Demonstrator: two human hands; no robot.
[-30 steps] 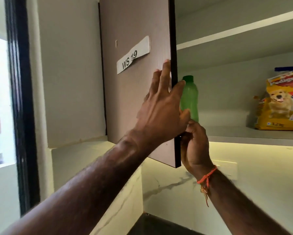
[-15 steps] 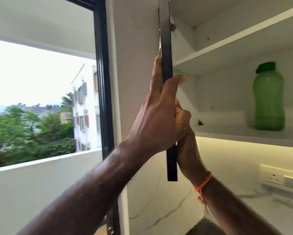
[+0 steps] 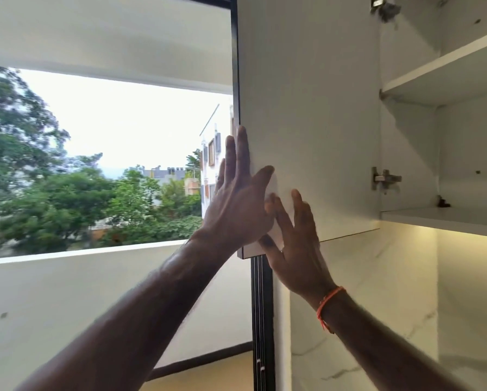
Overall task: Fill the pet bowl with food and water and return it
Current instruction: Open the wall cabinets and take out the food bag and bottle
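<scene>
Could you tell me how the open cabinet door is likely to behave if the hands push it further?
The cabinet door is a flat rigid panel, so it probably won't flex. Hung on metal hinges, it should swing rather than slide. Its smooth face may let the left hand slip.

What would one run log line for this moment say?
cabinet door: swung open | left hand: flat on its outer edge | right hand: flat on its inner face | shelves: bare where visible

The cabinet door [image 3: 310, 114] now stands swung wide open, and both hands [image 3: 238, 210] [image 3: 295, 246] lie flat with fingers [image 3: 240, 148] straightened, their earlier grip gone.
</scene>
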